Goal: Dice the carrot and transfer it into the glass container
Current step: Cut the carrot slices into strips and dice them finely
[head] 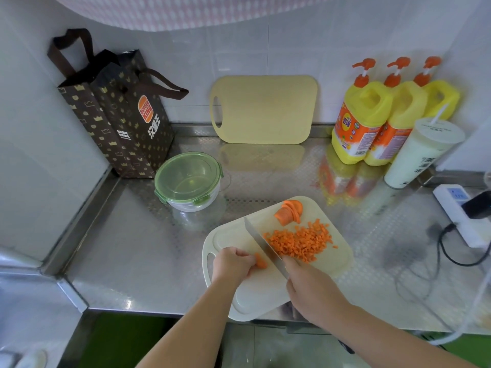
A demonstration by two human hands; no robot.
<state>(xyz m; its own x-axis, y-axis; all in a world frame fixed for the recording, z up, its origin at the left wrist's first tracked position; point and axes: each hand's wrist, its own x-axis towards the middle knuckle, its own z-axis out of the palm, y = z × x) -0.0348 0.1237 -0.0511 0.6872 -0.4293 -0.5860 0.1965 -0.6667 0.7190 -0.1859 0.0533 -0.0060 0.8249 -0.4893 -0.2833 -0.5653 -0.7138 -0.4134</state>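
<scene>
**Me:** My left hand (pixel 233 264) is curled round a little carrot piece (pixel 261 262) and holds it down. My right hand (pixel 310 285) grips the knife (pixel 263 248). My hand hides the handle.

**Friend:** Where is the blade?

**Me:** It is just beside the carrot piece, on its right. The tip points away from me and to the left. I cannot tell if the edge touches the board.

**Friend:** And the rest of the carrot?

**Me:** A heap of diced carrot (pixel 300 241) lies on the other side of the blade. Some round carrot slices (pixel 289 211) lean together at the far end. All of it is on the pale cutting board (pixel 239 296).

**Friend:** Where is the glass container (pixel 188 181)?

**Me:** It stands on the shiny counter (pixel 148 248), apart from the board, further back and to the left. A green lid (pixel 186 158) sits on top.

**Friend:** What else is there?

**Me:** A brown paper bag (pixel 119 120) stands behind the container, in the corner. A yellow board (pixel 263 110) leans on the wall. To the right are three yellow bottles (pixel 358 123) with orange pumps, then a white cup (pixel 422 152) with a straw, then a white power strip (pixel 459 213).
</scene>
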